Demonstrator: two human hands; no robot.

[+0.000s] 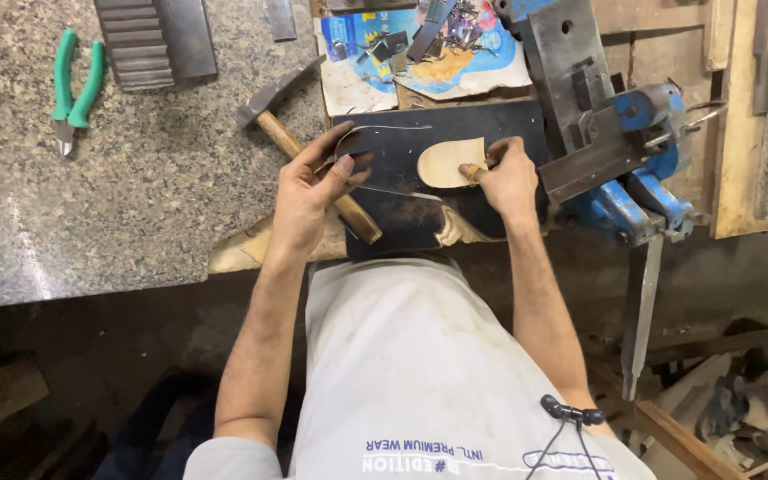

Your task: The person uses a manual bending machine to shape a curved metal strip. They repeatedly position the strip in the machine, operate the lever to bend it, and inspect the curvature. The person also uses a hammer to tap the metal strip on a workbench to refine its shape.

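Person stands at the near edge of a speckled grey stone worktop [153, 187], both hands on a dark, flat rectangular cutting board [500, 133].

Right hand [507, 178]: fingers curled down, pressing on a pale tan, tongue-shaped piece of leather or thin sole board [444, 162], rounded end pointing left. The piece lies flat near the middle of the board, just left of a blue-painted bench vise with grey steel jaw plates [615, 151].

Left hand [317, 182]: closed round a thin, bright metal blade or strip [393, 190], fingers pinched narrow. The strip's tip runs right to just below the tan piece; whether it touches, I cannot tell. A second bright curved line [393, 127] crosses the board farther back; what it is, unclear.

Under the left hand lies a wooden-handled hammer with a dark steel head [268, 93], handle slanting near-right.

Judgement on technique: the holding hand wants firm, flat pressure with fingertips kept behind the cutting line. The blade should stay low and follow the outline in one steady pull. The hammer handle crowds the left wrist and could catch it.

Far left: green-handled pliers [76, 84]. Far centre: torn printed paper with small metal bits [420, 44].
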